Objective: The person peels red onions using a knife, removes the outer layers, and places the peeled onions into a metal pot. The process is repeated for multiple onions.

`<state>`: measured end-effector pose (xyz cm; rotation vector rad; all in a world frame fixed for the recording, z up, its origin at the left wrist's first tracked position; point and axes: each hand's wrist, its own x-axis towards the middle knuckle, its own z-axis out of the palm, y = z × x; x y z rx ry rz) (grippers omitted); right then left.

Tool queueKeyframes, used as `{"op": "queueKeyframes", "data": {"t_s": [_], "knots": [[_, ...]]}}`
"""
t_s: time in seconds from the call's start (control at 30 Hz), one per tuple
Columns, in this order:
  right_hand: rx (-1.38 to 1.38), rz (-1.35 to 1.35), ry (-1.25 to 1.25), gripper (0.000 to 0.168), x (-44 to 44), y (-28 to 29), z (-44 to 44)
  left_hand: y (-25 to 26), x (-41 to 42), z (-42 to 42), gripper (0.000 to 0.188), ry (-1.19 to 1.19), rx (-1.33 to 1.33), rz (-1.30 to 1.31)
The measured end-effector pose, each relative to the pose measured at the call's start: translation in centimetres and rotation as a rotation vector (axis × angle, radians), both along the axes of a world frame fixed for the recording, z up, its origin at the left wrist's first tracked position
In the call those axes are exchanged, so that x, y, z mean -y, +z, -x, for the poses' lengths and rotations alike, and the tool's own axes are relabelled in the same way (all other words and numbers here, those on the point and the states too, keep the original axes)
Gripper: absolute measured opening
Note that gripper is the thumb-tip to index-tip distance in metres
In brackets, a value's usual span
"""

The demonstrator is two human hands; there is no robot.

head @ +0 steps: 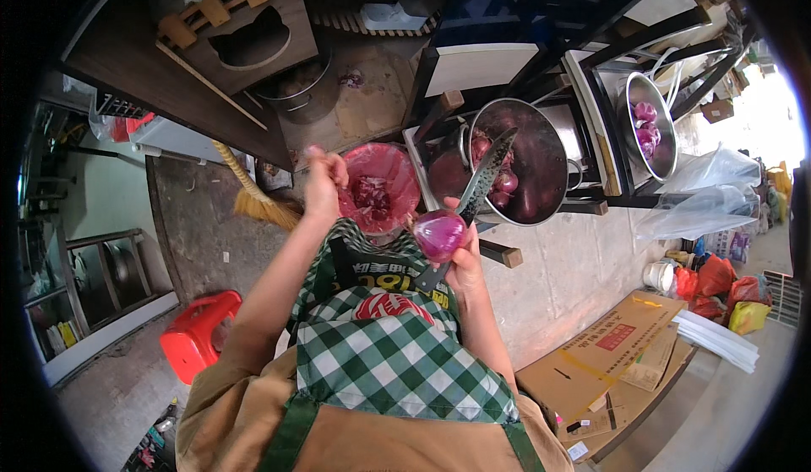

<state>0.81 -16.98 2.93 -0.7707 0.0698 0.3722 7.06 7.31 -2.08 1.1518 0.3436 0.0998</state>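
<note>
My right hand (466, 263) grips a peeled-looking red onion (439, 236) together with a kitchen knife (486, 174). The knife's blade is wet and specked, and it points up and away over the steel pot. Left of it, my left hand (326, 181) hovers at the rim of a red plastic-lined bucket (386, 158), fingers curled; whether a scrap of skin is between them cannot be made out. Dark red onion skins (370, 196) lie inside the bucket. Several red onions (505, 181) sit in the large stainless steel pot (542, 117) beyond the knife.
Farther right, a steel bowl (666, 155) holds several red onions. A straw broom (269, 209) and a red plastic stool (196, 339) stand to the left. Flattened cardboard (589, 358) lies at lower right. A lidless pot (304, 95) stands beneath the wooden cabinet.
</note>
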Motion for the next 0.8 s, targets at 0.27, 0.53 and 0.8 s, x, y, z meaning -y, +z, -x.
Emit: {"op": "queueKeyframes", "data": {"t_s": [0.27, 0.53, 0.8], "knots": [[0.264, 0.657, -0.024, 0.087, -1.4, -1.8, -0.8, -10.6, 1.6, 0.6, 0.037, -0.138, -0.133, -0.937], [0.425, 1.027, -0.042, 0.089, -1.8, -1.7, -1.5, -12.0, -2.0, -1.0, 0.042, -0.489, -0.121, -1.186], [0.477, 1.298, -0.165, 0.086, -2.0, -1.8, -2.1, 1.0, 2.9, 1.4, 0.066, -0.521, -0.275, -0.153]]}}
